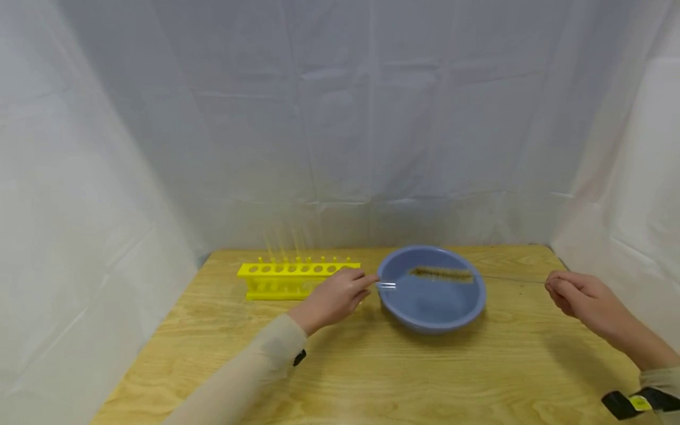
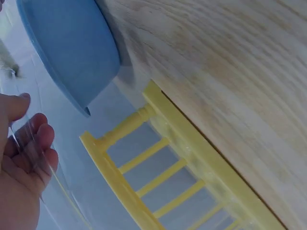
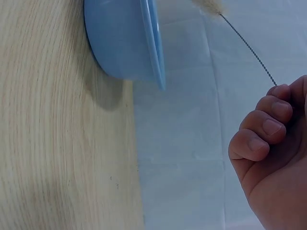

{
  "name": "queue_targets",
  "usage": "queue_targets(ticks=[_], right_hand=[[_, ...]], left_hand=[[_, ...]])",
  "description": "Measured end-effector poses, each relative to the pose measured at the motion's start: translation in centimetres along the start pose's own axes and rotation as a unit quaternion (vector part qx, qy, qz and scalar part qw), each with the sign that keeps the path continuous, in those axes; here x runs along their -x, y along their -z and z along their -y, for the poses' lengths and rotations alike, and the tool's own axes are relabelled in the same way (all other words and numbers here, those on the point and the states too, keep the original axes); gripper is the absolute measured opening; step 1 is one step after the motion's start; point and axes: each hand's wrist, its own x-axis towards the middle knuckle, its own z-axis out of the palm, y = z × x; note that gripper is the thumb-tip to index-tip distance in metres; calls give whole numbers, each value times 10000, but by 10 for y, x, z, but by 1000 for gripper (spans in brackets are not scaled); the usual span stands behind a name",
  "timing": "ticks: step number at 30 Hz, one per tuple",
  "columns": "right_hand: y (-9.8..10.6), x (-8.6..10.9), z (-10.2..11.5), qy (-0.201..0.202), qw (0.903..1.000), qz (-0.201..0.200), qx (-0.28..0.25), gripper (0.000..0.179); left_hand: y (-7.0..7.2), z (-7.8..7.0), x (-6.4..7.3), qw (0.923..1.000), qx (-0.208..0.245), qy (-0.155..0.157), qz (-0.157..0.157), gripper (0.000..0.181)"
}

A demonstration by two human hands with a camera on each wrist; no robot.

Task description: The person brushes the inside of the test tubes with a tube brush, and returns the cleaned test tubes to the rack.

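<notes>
My left hand (image 1: 337, 295) holds a clear glass test tube (image 1: 388, 286) between thumb and fingers, its end over the left rim of the blue basin (image 1: 430, 324). In the left wrist view the tube crosses the curled fingers (image 2: 45, 136). To the right of the basin, my right hand (image 1: 584, 301) grips the thin twisted wire handle (image 3: 249, 48) of a test tube brush (image 1: 441, 274). The brush's tan bristles lie level above the basin, pointing left at the tube, with a gap between them.
A yellow test tube rack (image 1: 281, 270) stands left of the basin, partly behind my left hand. Several clear glass tubes (image 1: 281, 243) stick up from its left part. The wooden table (image 1: 398, 378) is enclosed by white sheeting (image 1: 340, 130) at the back and sides.
</notes>
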Motion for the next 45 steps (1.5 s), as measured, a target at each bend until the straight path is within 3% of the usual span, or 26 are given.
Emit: queue_targets(ticks=[14, 20, 30, 45], right_hand=[[-6, 5, -10, -118, 9997, -45, 228, 36], [-8, 6, -10, -259, 9993, -34, 277, 37], [-10, 8, -12, -318, 9988, -91, 358, 36], [-12, 9, -16, -275, 9988, -160, 366, 36]], left_hand=[[1, -6, -15, 9966, -810, 146, -34, 28], [-4, -5, -22, 9939, -1097, -32, -120, 30], [-6, -6, -31, 9866, -1629, -98, 73, 37], [-8, -4, -37, 9772, -2083, -410, -58, 31]])
